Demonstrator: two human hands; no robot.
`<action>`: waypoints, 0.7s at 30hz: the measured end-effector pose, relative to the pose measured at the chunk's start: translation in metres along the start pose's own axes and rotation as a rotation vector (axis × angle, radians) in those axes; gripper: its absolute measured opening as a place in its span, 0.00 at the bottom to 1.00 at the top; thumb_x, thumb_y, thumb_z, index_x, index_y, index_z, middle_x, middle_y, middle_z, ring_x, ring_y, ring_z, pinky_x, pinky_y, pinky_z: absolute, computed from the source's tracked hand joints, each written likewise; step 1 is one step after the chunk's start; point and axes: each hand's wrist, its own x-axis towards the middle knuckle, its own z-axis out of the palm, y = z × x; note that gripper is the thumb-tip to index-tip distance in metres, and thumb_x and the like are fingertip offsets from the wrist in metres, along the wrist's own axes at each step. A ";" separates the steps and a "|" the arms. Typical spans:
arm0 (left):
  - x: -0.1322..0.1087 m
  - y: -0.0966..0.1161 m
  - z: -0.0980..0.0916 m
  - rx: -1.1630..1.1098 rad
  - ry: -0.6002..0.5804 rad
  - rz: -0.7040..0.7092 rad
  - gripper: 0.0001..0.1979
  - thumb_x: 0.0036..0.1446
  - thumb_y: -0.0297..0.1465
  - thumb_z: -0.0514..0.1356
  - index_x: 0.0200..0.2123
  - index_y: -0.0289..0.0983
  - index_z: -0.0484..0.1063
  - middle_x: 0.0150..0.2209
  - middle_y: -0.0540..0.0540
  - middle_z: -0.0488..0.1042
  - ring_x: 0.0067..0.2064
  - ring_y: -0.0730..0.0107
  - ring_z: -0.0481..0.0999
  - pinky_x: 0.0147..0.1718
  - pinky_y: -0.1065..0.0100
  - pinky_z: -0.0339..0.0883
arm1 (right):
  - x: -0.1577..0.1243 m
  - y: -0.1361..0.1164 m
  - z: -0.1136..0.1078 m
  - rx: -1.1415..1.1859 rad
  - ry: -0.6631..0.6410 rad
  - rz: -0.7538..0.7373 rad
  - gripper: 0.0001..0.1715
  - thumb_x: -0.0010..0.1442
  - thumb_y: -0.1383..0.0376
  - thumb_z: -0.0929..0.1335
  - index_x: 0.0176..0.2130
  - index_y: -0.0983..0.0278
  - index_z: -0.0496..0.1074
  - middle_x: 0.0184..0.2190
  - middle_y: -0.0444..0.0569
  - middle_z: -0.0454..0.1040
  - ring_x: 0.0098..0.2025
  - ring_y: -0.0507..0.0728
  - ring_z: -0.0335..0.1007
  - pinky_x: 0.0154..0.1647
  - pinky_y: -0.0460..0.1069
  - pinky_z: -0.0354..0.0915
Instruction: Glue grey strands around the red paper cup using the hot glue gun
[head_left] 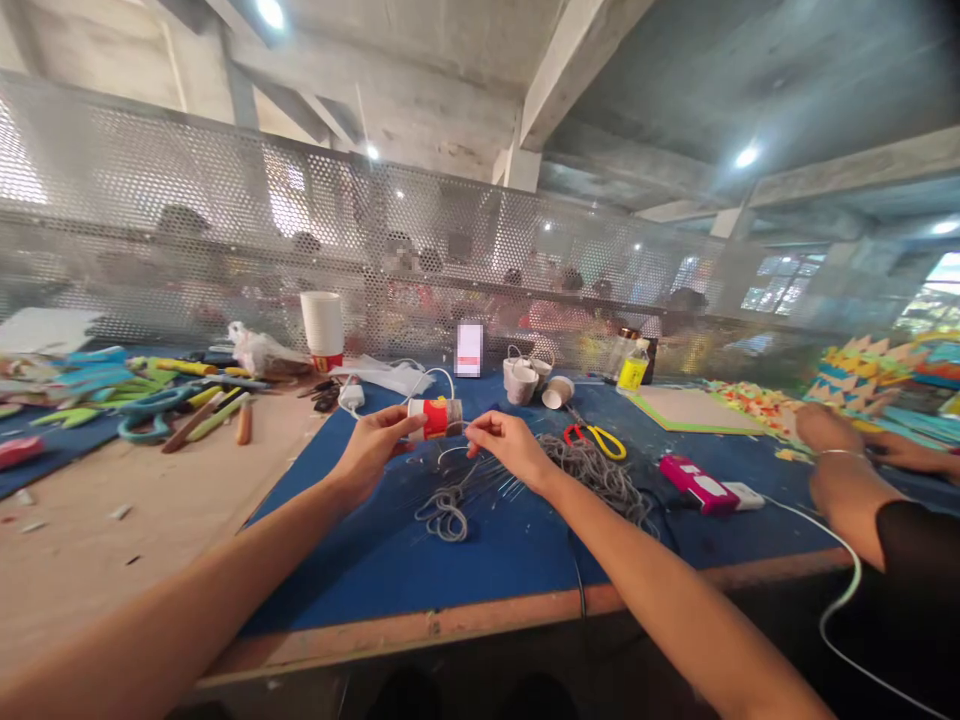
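My left hand grips a red and white paper cup lying sideways in the air over the blue mat. Grey yarn appears wound around the cup's right end. Just right of that end, my right hand is closed in a pinch on a thin strand of yarn, mostly hidden by the fingers. A small loop of grey yarn rests on the mat below, and a larger tangled yarn pile lies beyond my right wrist. Scissors with red and yellow handles touch that pile's far side.
Several yarn-covered cups, a phone and a yellow-labelled bottle stand toward the mesh panel. Stacked white cups and tools are left. A magenta box with a cable and another person's arm are right.
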 end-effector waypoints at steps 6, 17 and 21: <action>-0.001 0.000 0.002 0.107 -0.064 -0.009 0.12 0.47 0.38 0.72 0.28 0.36 0.78 0.28 0.49 0.75 0.27 0.75 0.66 0.24 0.74 0.58 | -0.003 -0.008 -0.004 -0.117 0.123 -0.104 0.14 0.63 0.54 0.69 0.37 0.62 0.74 0.24 0.43 0.76 0.29 0.53 0.74 0.37 0.48 0.67; -0.004 0.001 0.006 0.227 -0.206 -0.002 0.12 0.52 0.40 0.69 0.30 0.36 0.79 0.27 0.51 0.74 0.26 0.75 0.64 0.24 0.73 0.54 | -0.008 -0.018 0.000 -0.224 0.180 -0.245 0.12 0.65 0.56 0.68 0.36 0.61 0.75 0.27 0.43 0.75 0.31 0.53 0.73 0.39 0.47 0.67; -0.007 0.003 0.008 0.253 -0.227 -0.008 0.12 0.52 0.40 0.68 0.30 0.37 0.80 0.26 0.51 0.73 0.26 0.75 0.63 0.24 0.72 0.54 | -0.008 -0.020 0.001 -0.251 0.187 -0.265 0.10 0.65 0.58 0.68 0.35 0.61 0.75 0.26 0.42 0.74 0.30 0.52 0.71 0.38 0.47 0.67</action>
